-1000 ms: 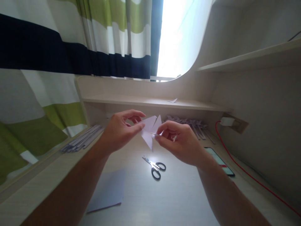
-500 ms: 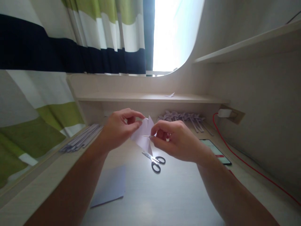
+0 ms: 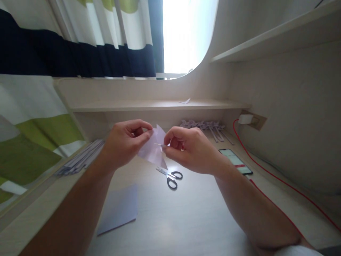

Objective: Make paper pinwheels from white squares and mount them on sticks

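I hold a small folded piece of white paper in the air above the desk, between both hands. My left hand pinches its upper left edge with thumb and fingers closed. My right hand pinches its right side, where a thin pin-like bit shows at the fingertips; I cannot make out what it is. Black-handled scissors lie on the desk just below the paper.
A flat paper sheet lies at the near left. Paper strips are stacked along the left edge. Several folded paper pieces sit at the back under a shelf. A phone and a red cable lie at the right.
The paper's spread points have been gathered closer together between my fingers. The view has tilted, so hands and desk things sit a little higher and to the left.
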{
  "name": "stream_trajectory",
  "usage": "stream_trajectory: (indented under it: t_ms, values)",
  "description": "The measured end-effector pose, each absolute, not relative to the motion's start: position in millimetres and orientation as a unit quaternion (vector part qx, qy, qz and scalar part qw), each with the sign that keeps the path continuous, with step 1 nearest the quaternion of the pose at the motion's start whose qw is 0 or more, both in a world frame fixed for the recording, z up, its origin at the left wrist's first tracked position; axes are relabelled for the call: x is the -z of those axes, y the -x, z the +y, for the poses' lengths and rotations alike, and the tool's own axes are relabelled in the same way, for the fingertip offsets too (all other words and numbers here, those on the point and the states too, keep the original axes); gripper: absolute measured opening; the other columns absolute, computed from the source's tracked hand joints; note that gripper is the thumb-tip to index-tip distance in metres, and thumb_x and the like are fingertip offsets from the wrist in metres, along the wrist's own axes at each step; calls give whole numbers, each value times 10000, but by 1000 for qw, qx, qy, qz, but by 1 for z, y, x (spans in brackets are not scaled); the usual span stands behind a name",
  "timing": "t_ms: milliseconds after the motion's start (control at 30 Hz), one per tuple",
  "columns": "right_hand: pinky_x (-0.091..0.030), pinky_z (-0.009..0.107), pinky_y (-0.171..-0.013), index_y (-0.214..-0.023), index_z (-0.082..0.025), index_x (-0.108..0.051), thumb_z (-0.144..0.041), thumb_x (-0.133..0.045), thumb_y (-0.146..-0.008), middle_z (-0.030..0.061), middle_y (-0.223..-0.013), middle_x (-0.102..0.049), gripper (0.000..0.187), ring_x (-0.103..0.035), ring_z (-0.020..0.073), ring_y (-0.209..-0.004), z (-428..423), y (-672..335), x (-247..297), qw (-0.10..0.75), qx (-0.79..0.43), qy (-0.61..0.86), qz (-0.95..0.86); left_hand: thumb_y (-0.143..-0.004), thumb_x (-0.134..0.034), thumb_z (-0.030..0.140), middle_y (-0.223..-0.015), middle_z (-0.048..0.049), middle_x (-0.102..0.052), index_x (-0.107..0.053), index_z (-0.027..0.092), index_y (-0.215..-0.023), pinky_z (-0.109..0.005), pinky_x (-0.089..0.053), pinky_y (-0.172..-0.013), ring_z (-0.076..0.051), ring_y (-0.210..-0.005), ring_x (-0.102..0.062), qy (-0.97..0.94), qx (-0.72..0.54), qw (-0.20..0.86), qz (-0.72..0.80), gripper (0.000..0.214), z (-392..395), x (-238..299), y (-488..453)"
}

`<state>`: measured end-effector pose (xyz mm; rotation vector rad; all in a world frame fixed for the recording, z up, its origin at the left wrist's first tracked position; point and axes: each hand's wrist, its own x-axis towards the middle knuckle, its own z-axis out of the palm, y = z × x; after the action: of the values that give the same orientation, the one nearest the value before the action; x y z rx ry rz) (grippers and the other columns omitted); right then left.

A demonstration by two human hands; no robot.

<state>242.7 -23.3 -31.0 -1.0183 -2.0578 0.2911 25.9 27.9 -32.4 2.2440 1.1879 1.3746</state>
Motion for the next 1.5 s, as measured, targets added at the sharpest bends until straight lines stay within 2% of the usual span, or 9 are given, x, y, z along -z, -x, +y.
stream_trajectory:
  t_ms: [133,300,400,500,600,700,900,1233,1500]
  values:
    - [-383,258,-571,-841,-176,-726,-217,-686,-851,7,-708,-687,58,-574,120,-608,-19,-244,32,436,-138,432,-777,-840,-766,365,-540,33,-572,-809,208,-892,-218,-276,-420,-93,-454,-425,-760,-476,156,415,171,28,35,-28]
    - [-360,258,-552,-830,-171,-727,-237,-710,-851,10,-685,-663,71,-551,118,-592,-15,-244,33,458,-140,445,-757,-820,-805,359,-514,43,-564,-820,213,-895,-216,-264,-400,-78,-421,-415,-732,-512,171,416,164,25,35,-32]
    - [-364,261,-553,-840,-177,-724,-240,-707,-864,6,-681,-661,69,-549,117,-584,-17,-243,32,461,-135,439,-759,-832,-805,323,-514,43,-602,-809,210,-910,-202,-320,-382,-80,-401,-474,-726,-523,196,401,138,22,33,-33]
    - [-375,264,-556,-870,-184,-724,-250,-702,-886,-1,-683,-665,72,-547,111,-572,-19,-242,32,462,-134,426,-766,-860,-787,312,-611,9,-707,-781,192,-933,-208,-446,-401,-104,-428,-587,-728,-523,240,373,141,19,32,-34]
    - [-384,265,-556,-886,-183,-721,-250,-705,-896,-11,-666,-653,69,-541,106,-559,-19,-242,33,473,-135,410,-768,-858,-789,262,-754,-26,-782,-759,177,-924,-240,-570,-508,-139,-544,-698,-733,-526,255,347,112,16,30,-35]
    - [-411,267,-565,-899,-178,-723,-245,-711,-900,-14,-659,-652,68,-558,108,-564,-20,-242,34,491,-143,394,-764,-858,-788,209,-800,-26,-794,-755,172,-909,-245,-607,-594,-149,-639,-741,-741,-521,254,341,71,11,28,-36]
    - [-483,267,-594,-934,-177,-738,-259,-719,-911,9,-721,-709,88,-628,125,-609,-25,-241,32,514,-174,374,-752,-879,-779,194,-844,-20,-803,-758,187,-961,-229,-597,-605,-145,-716,-753,-745,-519,273,316,86,2,26,-35]
    - [-443,246,-558,-893,-185,-761,-237,-736,-897,-22,-665,-686,58,-597,106,-569,-37,-241,27,506,-109,385,-764,-764,-875,121,-904,-20,-797,-765,184,-962,-225,-610,-672,-140,-766,-737,-733,-567,292,238,235,-1,28,-35]
    - [-447,246,-589,-912,-174,-758,-209,-700,-913,-20,-690,-696,67,-617,107,-599,-39,-243,26,498,-108,369,-777,-775,-869,111,-878,-29,-809,-809,202,-953,-222,-599,-678,-134,-747,-731,-751,-561,268,223,208,-1,29,-33]
